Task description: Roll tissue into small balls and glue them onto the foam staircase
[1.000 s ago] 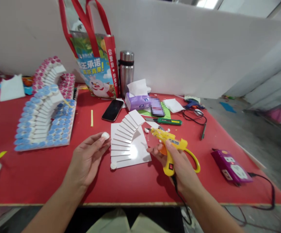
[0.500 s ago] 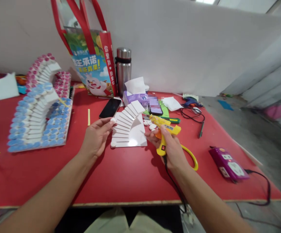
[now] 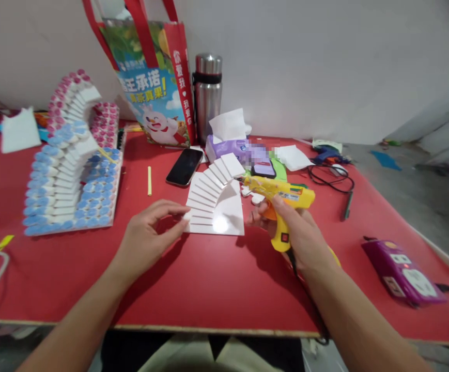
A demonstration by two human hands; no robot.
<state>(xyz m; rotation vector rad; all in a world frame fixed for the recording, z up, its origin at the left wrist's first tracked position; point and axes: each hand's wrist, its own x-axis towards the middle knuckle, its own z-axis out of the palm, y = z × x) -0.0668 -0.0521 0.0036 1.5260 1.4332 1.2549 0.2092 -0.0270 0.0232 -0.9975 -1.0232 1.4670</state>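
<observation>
A white foam staircase model (image 3: pixel 216 206) stands on the red table (image 3: pixel 208 279) in front of me. My left hand (image 3: pixel 146 238) reaches to its lower left edge, thumb and forefinger pinched together at the lowest steps; what lies between the fingertips is hidden. My right hand (image 3: pixel 297 235) grips a yellow hot glue gun (image 3: pixel 282 196) just right of the model. Its nozzle points left, close to the top steps. The gun's black cord runs back along my right forearm.
Two bigger staircase models, one with blue caps (image 3: pixel 69 191) and one with pink caps (image 3: pixel 87 111), stand at the left. Behind are a printed bag (image 3: pixel 154 98), a steel flask (image 3: pixel 207 93), a tissue pack (image 3: pixel 232 144) and a phone (image 3: pixel 184 166). A purple power strip (image 3: pixel 402 271) lies right.
The left hand carried a small white ball from in front of the model to its lower left edge. The right hand with the glue gun rose toward the top steps. The view shifted.
</observation>
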